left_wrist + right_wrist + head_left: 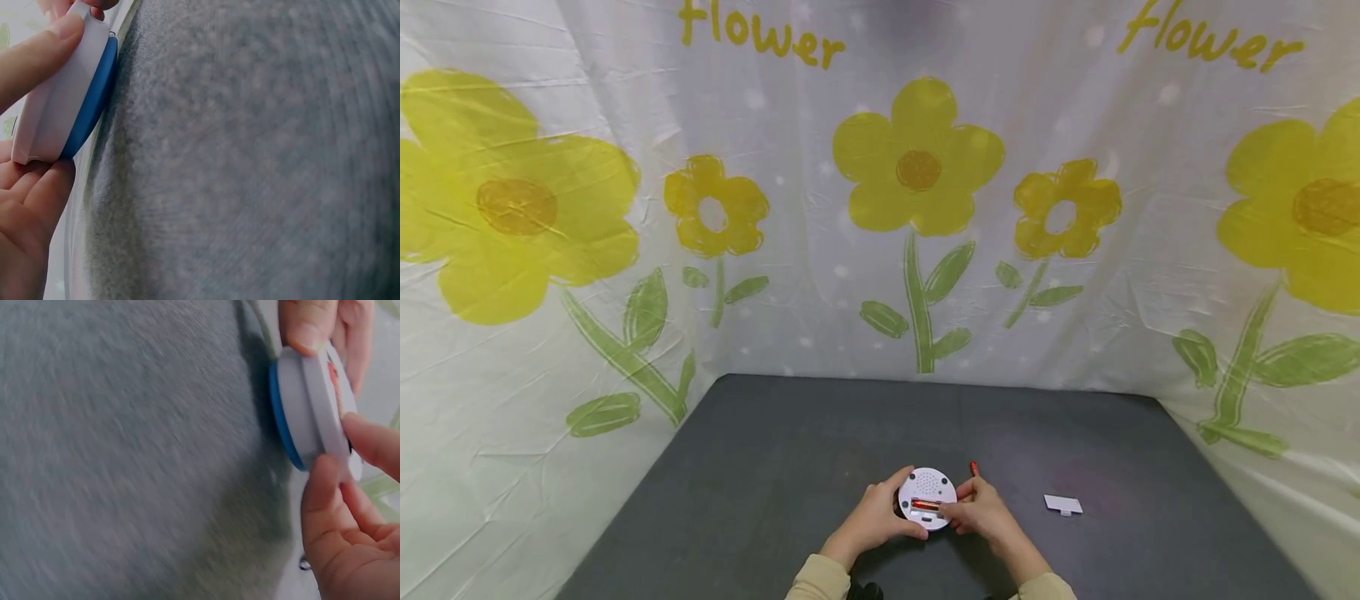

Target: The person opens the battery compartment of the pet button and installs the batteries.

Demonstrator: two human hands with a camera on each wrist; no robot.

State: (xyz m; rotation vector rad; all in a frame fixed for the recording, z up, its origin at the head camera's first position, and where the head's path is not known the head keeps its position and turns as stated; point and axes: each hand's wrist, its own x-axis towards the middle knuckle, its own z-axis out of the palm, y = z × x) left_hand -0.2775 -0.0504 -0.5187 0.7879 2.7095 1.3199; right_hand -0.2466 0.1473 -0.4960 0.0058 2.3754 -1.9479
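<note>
A round white device with a blue face on its far side is held between both hands, its vented back with small dark feet toward the head camera. My left hand grips its left side, thumb on the near rim and fingers round the edge, as the left wrist view also shows. A red battery lies in the uncovered slot on the back. At the right edge, my right hand pinches the rim; its thumb presses the back near the battery's right end.
Another red stick-like piece, resembling a battery, lies just beyond the right hand. A small white cover with a tab rests farther right on the dark grey table. A flower-printed curtain surrounds the table's back and sides.
</note>
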